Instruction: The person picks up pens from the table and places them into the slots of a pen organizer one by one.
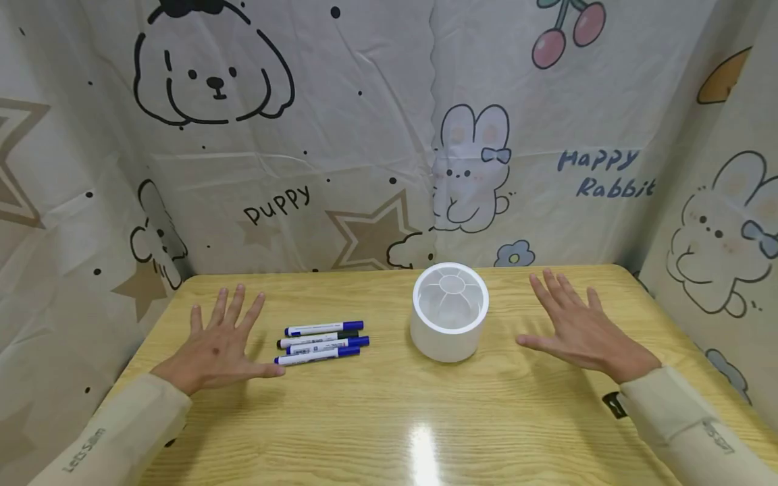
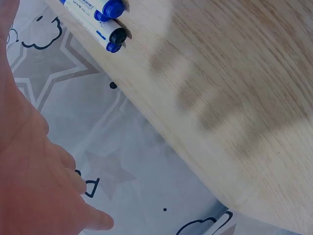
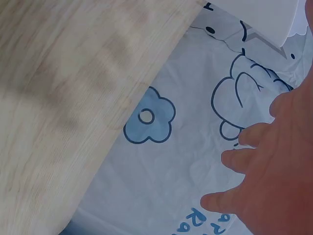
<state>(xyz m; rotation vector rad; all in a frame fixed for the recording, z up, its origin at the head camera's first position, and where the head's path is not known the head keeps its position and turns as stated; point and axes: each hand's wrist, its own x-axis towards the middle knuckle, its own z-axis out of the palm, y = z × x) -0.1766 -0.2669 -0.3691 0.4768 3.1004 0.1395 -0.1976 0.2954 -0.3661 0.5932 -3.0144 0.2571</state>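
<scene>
Markers (image 1: 321, 346), four, lie side by side left of centre on the counter (image 1: 340, 418), capped ends right, three blue caps, one black. White round holder (image 1: 448, 345) stands upright to their right, apart from them. Left hand (image 1: 221, 347): fingers spread, nothing held, thumb tip just beside the nearest marker's left end; contact can't be told. Right hand (image 1: 577, 331): also spread and bare, right of holder, gap between.

Risks, my judgement: a thumb nudge could roll the loose markers; grabbing one could drag its neighbours, since they're bunched. A sideways knock from the right hand could slide or tip the holder.

Edges: far edge runs along the printed cloth (image 1: 365, 135), fairly near the markers and holder, so pushing farward is tight. Most room on near side; also a strip between markers and holder.
</scene>
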